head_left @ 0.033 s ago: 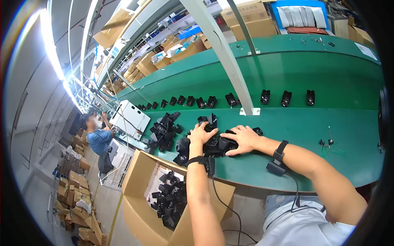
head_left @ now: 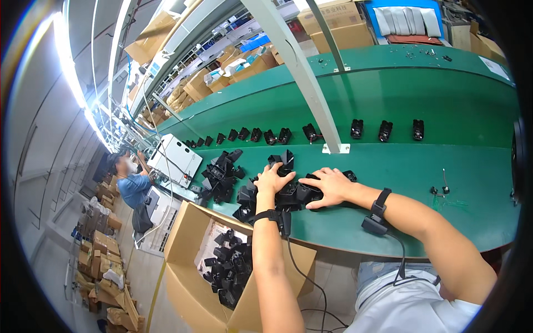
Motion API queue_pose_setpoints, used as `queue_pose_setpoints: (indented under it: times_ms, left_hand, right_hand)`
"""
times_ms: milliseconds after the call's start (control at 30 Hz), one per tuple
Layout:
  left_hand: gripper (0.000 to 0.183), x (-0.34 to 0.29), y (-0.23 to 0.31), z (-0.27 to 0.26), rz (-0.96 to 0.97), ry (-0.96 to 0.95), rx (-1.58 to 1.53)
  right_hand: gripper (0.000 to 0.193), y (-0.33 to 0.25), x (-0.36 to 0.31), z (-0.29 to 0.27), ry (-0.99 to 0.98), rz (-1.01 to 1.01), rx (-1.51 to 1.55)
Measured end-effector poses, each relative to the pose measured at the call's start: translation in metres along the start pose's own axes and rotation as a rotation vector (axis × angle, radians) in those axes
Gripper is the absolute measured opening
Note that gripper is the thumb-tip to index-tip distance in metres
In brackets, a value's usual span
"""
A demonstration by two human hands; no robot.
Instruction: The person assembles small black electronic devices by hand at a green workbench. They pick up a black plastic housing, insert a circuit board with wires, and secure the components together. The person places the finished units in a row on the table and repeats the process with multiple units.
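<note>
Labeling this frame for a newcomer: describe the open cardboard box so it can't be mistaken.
Start at the long green workbench and drop below its near edge, left of the left hand. The open cardboard box stands there on the floor, flaps up. Unlike the closed cartons on the shelves, it is filled with black plastic parts.

Bright, even light; ceiling strip lights point(head_left: 72, 72) glare white upper left; fisheye bends edges, dark vignette rim.

Your bare forearms each carry a black wrist strap point(head_left: 381, 201) with a small black box clipped to it, thin black cables point(head_left: 402, 261) trail from them toward your white shirt point(head_left: 413, 308) and light blue jeans point(head_left: 371, 273).
</note>
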State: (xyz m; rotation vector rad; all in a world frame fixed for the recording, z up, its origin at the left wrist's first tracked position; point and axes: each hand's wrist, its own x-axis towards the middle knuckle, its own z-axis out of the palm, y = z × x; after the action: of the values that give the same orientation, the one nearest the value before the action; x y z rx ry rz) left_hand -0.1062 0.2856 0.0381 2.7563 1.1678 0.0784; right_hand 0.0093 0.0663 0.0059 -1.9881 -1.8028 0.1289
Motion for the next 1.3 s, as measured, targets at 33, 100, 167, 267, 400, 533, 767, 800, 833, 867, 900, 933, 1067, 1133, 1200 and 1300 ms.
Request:
queue_pose_setpoints:
  times_ms: [33, 100, 167, 267, 400, 533, 767, 800, 833, 867, 900, 933, 1067, 1133, 1200, 1300]
  left_hand:
    - [0.082, -0.005, 0.009, -0.001, 0.009, 0.005, 0.0]
    - [0.081, -0.013, 0.029, 0.001, 0.018, 0.0, 0.006]
    - [0.08, -0.021, 0.045, 0.005, 0.032, 0.0, 0.008]
    - [0.08, -0.034, 0.072, 0.011, 0.074, 0.011, -0.005]
    - [0.078, -0.053, 0.104, 0.018, 0.1, 0.034, -0.027]
    - [0.08, -0.068, 0.133, 0.023, 0.11, 0.033, -0.041]
    - [0.083, -0.105, 0.178, 0.04, 0.057, 0.099, -0.06]
    - [0.085, -0.106, 0.182, 0.04, 0.047, 0.081, -0.078]
    - [0.086, -0.105, 0.184, 0.038, 0.048, 0.071, -0.103]
    - [0.086, -0.108, 0.19, 0.031, 0.051, 0.053, -0.128]
    - [0.087, -0.11, 0.193, 0.026, 0.055, 0.034, -0.154]
    - [0.087, -0.106, 0.195, 0.02, 0.066, 0.041, -0.153]
    - [0.071, -0.075, 0.185, -0.006, 0.084, 0.147, -0.108]
    - [0.049, -0.033, 0.155, 0.004, 0.132, 0.331, -0.108]
    - [0.048, 0.007, 0.116, 0.009, 0.231, 0.267, -0.167]
    - [0.069, 0.059, 0.054, 0.018, 0.472, -0.074, -0.097]
  right_hand:
    - [0.093, 0.001, -0.01, -0.006, -0.005, 0.01, -0.006]
    - [0.092, 0.002, -0.031, -0.019, -0.018, 0.033, -0.003]
    - [0.092, 0.007, -0.049, -0.023, -0.004, 0.046, -0.003]
    - [0.092, 0.011, -0.078, -0.033, 0.008, 0.079, -0.01]
    - [0.092, 0.017, -0.112, -0.046, 0.021, 0.105, -0.019]
    - [0.092, 0.024, -0.143, -0.058, 0.035, 0.127, -0.021]
    - [0.092, 0.037, -0.194, -0.081, 0.076, 0.169, -0.023]
    - [0.092, 0.039, -0.198, -0.085, 0.035, 0.211, -0.012]
    - [0.092, 0.042, -0.199, -0.089, 0.051, 0.208, 0.01]
    - [0.092, 0.047, -0.203, -0.091, 0.063, 0.211, 0.035]
    - [0.092, 0.05, -0.208, -0.091, 0.075, 0.215, 0.06]
    - [0.09, 0.053, -0.212, -0.093, 0.113, 0.201, 0.038]
    - [0.082, 0.063, -0.235, -0.103, 0.272, 0.178, 0.023]
    - [0.068, 0.07, -0.248, -0.12, 0.352, 0.21, 0.071]
    - [0.05, 0.085, -0.269, -0.144, 0.397, 0.274, 0.043]
    - [0.03, 0.112, -0.318, -0.178, 0.414, 0.402, 0.006]
